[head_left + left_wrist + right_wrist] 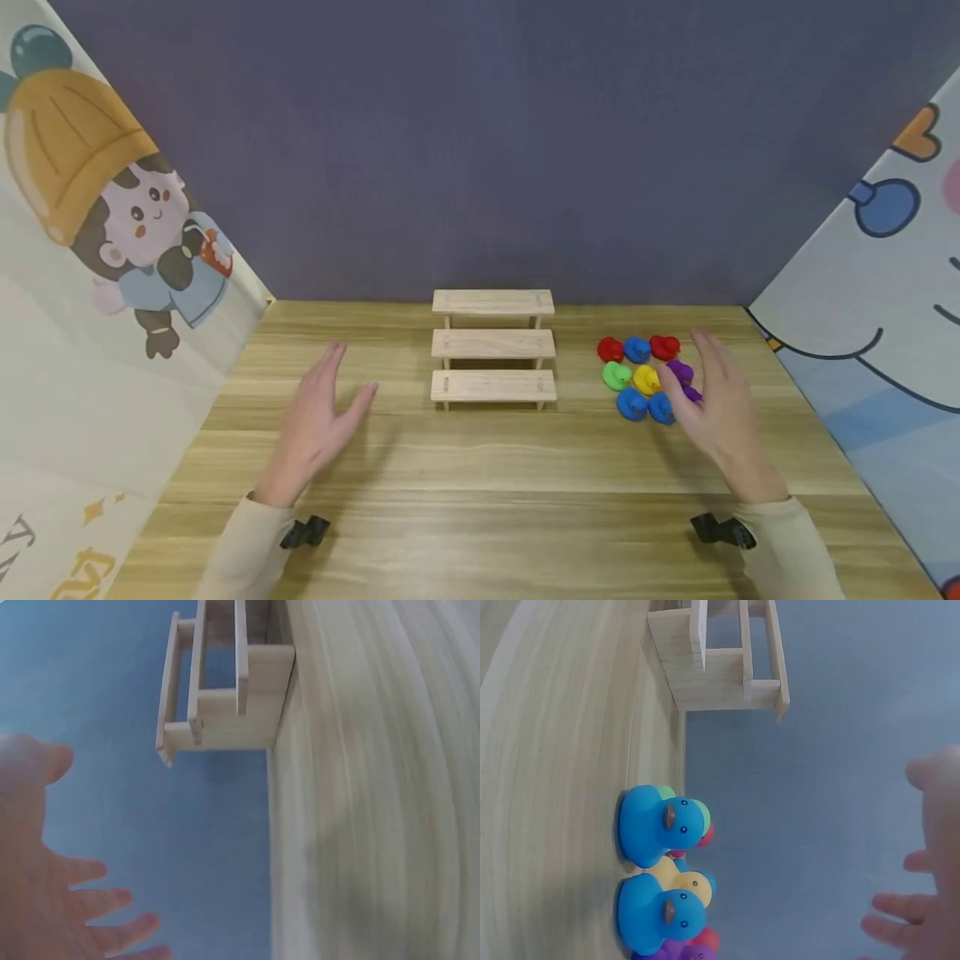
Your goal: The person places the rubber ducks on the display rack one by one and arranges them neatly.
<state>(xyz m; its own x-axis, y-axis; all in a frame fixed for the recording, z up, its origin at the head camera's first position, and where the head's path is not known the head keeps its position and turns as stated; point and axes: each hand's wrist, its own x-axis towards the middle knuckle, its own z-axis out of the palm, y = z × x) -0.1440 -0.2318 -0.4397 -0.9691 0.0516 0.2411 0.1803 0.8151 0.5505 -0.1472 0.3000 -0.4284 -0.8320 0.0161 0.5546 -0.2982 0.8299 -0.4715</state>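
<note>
right hand [722, 412] raised near the toy ducks [632, 405], fingers and thumb apart, holding nothing; left hand [315, 429] likewise, left of the wooden stepped stand [492, 342]. ducks are bunched on the table [480, 500], right of the stand. risk: tight spacing, so a pinch on one could shove or tip neighbours; right thumb partly hides the purple ducks [679, 372] in head view, so a reach could be misjudged. no container visible; ducks sit loose.

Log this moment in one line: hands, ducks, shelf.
left hand: open, holding nothing; right hand: open, holding nothing, near ducks; ducks: grouped on table, right of shelf; shelf: no ducks on it
</note>
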